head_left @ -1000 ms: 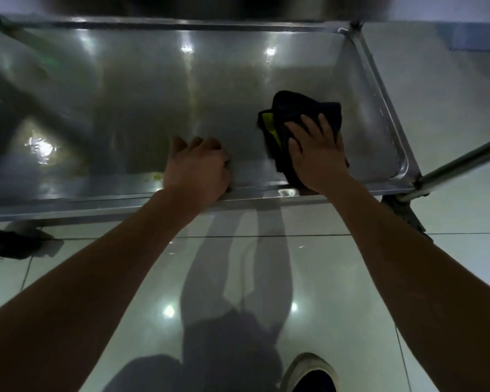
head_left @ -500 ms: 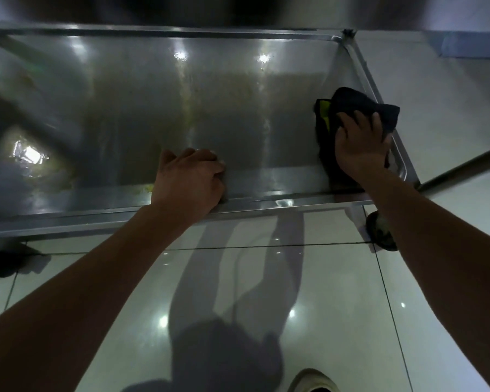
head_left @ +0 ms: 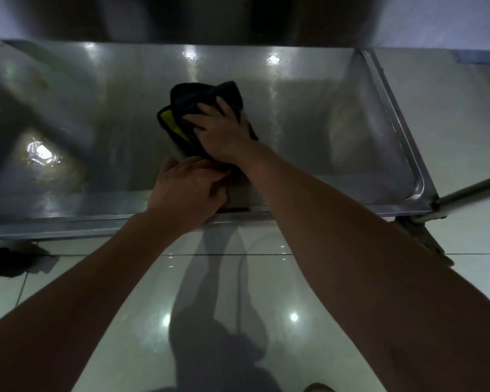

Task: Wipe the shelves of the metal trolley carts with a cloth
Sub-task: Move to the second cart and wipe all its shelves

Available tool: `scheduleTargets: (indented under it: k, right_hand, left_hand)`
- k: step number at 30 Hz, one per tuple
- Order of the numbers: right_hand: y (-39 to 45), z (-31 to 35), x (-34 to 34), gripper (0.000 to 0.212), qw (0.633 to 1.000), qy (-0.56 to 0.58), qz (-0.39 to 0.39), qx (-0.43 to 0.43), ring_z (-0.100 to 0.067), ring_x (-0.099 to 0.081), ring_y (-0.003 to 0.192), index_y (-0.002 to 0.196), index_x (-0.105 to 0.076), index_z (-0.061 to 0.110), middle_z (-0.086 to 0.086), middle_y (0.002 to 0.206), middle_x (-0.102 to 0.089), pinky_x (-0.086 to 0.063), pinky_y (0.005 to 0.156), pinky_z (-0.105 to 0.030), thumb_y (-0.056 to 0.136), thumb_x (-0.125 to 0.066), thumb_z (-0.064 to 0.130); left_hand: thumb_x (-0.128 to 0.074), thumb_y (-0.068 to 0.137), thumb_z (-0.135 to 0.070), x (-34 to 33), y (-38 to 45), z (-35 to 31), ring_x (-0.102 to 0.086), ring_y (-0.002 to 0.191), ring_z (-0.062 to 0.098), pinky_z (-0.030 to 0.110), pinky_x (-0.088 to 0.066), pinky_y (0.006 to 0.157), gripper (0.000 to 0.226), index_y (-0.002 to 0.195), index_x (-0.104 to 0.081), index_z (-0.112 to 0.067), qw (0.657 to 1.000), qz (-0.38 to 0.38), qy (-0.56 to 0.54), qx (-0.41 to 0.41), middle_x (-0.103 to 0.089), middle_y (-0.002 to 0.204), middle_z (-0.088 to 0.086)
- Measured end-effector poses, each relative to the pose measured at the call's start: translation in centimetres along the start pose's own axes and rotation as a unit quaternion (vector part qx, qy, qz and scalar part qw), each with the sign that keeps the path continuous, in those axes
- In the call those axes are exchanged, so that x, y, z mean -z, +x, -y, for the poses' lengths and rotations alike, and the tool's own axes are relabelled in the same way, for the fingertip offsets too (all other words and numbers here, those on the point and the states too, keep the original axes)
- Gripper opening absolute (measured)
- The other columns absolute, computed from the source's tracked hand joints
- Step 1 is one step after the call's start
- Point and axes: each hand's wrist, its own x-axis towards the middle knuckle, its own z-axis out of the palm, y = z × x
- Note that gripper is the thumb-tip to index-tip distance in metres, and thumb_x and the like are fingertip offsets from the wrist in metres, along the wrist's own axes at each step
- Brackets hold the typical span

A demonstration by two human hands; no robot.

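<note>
While the left hand point(head_left: 186, 190) grips the shelf point(head_left: 337, 114) rim, the flat-fingered right hand point(head_left: 224, 134) has swept the dark cloth point(head_left: 204, 94) from frame right to centre; left half remains.

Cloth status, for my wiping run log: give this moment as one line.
right hand: presses cloth | shelf: mid-area | left hand: grips near rim

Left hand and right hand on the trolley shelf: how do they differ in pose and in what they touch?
The right hand lies with fingers spread flat on the dark cloth, out on the shelf; the left hand has curled fingers and sits at the shelf's near rim, no cloth under it. The right hand reaches farther from the person than the left hand. Both are bare and touch the same shelf.
</note>
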Motion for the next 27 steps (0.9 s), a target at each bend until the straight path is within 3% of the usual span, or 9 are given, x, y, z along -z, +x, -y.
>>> scheduleTargets:
  k: [5,9,14,19,22,27]
  right_hand:
    - [-0.1,0.1,0.1,0.040,1.000,0.026,-0.015,0.007,-0.019,0.003,0.154,0.143,-0.046,0.046,0.010,0.164,-0.023,0.011,0.117,-0.059,0.104,-0.034,0.042]
    - [-1.3,-1.3,0.6,0.043,0.999,0.002,-0.042,0.010,-0.020,-0.001,0.154,0.146,-0.043,0.042,0.009,0.163,-0.025,0.002,0.117,-0.061,0.104,-0.032,0.042]
    - [-4.0,-9.8,4.5,0.044,0.993,-0.043,-0.081,-0.076,-0.020,-0.007,0.153,0.148,-0.040,0.040,0.009,0.163,-0.027,-0.004,0.121,-0.054,0.105,-0.031,0.041]
    - [-9.9,-20.5,9.8,0.048,0.971,-0.123,-0.123,-0.164,-0.025,-0.023,0.150,0.149,-0.041,0.010,-0.007,0.159,-0.036,-0.004,0.123,-0.042,0.109,-0.020,0.024]
    - [-12.4,-23.1,11.5,0.044,0.947,-0.110,-0.175,-0.246,-0.028,-0.020,0.150,0.148,-0.044,0.020,-0.006,0.158,-0.036,-0.011,0.121,-0.052,0.108,-0.030,0.030]
    - [-10.8,-21.6,11.5,0.049,0.939,-0.108,-0.161,-0.283,-0.031,-0.018,0.150,0.149,-0.042,0.028,-0.007,0.160,-0.031,-0.008,0.116,-0.066,0.102,-0.030,0.033]
  left_hand:
    - [-0.050,0.090,-0.046,1.0,-0.3,0.9,-0.052,0.125,0.015,0.037,-0.031,0.095,0.042,0.128,-0.065,-0.037,0.999,0.026,0.035,-0.009,-0.060,0.136,-0.013]
    - [-0.054,0.086,-0.043,1.5,0.4,-0.6,-0.060,0.110,0.016,0.037,-0.034,0.091,0.030,0.106,-0.072,-0.030,0.998,0.017,0.060,0.012,-0.065,0.122,-0.012]
    - [-0.060,0.081,-0.045,1.6,1.2,-1.1,-0.065,0.101,0.016,0.036,-0.030,0.083,0.026,0.092,-0.072,-0.026,0.994,0.030,0.107,0.018,-0.065,0.114,-0.011]
    - [-0.062,0.083,-0.041,1.2,0.9,-1.0,-0.064,0.104,0.017,0.036,-0.034,0.088,0.018,0.089,-0.073,-0.028,0.996,0.006,0.083,0.031,-0.067,0.114,-0.014]
    - [-0.062,0.086,-0.039,1.1,0.3,-0.6,-0.061,0.110,0.020,0.039,-0.036,0.093,0.018,0.094,-0.075,-0.029,0.998,-0.004,0.056,0.022,-0.068,0.116,-0.012]
    - [-0.062,0.085,-0.039,1.2,-0.4,0.3,-0.065,0.106,0.020,0.037,-0.042,0.087,0.020,0.099,-0.075,-0.033,0.998,-0.006,0.065,-0.016,-0.069,0.120,-0.012]
